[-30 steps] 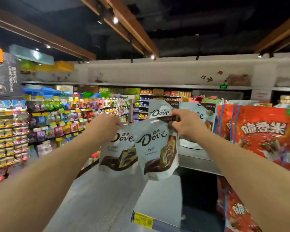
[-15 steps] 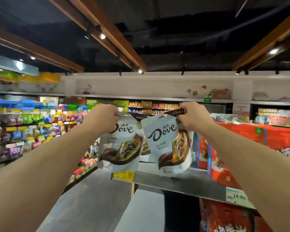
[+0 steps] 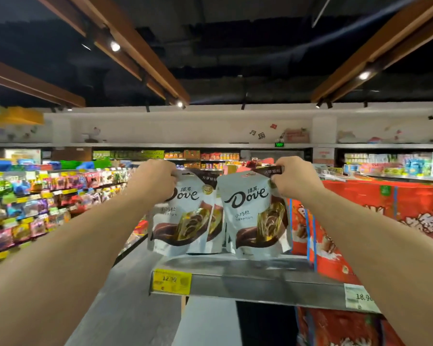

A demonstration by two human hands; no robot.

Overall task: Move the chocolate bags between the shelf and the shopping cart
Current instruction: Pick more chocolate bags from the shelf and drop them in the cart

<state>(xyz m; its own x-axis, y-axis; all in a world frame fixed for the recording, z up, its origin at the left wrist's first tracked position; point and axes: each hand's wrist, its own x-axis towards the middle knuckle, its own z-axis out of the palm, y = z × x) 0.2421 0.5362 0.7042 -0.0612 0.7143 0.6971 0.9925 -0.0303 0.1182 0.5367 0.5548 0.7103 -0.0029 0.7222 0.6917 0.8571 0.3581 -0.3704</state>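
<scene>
A: Left hand (image 3: 151, 181): how does it stand?

B: Its fingers are curled round the top edge of the left Dove bag (image 3: 183, 221), a white pouch with brown lettering; the bag hangs upright below the fist, over the left end of the metal shelf (image 3: 248, 278).

A: And the right hand (image 3: 294, 179)?

B: It pinches the dark top corner of the right Dove bag (image 3: 255, 221); that pouch also hangs upright, face toward the camera; the two pouches are side by side, narrowly apart.

A: Do the bags rest on the shelf?

B: Their lower edges sit level with the shelf surface; whether they touch it cannot be told.

A: What lies behind and beside them?

B: A third Dove bag (image 3: 216, 221) shows in the gap between the held pair, farther back on the shelf; red snack bags (image 3: 360, 221) stand just beside the right pouch; a yellow price tag (image 3: 171, 280) reading 12.90 is fixed to the shelf's front edge at its left end; a white price tag (image 3: 359, 297) is fixed near its right; racks of coloured sweets (image 3: 35, 203) line the aisle at left.
</scene>
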